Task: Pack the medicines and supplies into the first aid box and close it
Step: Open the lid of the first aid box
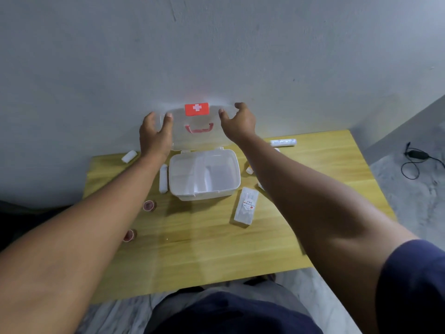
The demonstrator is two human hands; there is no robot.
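Observation:
A clear plastic first aid box [204,195] sits on the wooden table [216,249], its tray showing nothing inside. Its lid [199,138] stands upright against the wall, with a red cross label and a red handle. My left hand [155,135] grips the lid's left edge and my right hand [238,124] grips its right edge. Around the box lie white bandage rolls [163,178] [129,156], a wrapped roll [283,142], a flat packet [246,205] and two tape rolls [149,205] [130,235].
A grey wall rises right behind the table. Small items [249,169] lie partly hidden under my right forearm. On the floor at the right lies a black cable with an adapter [414,155].

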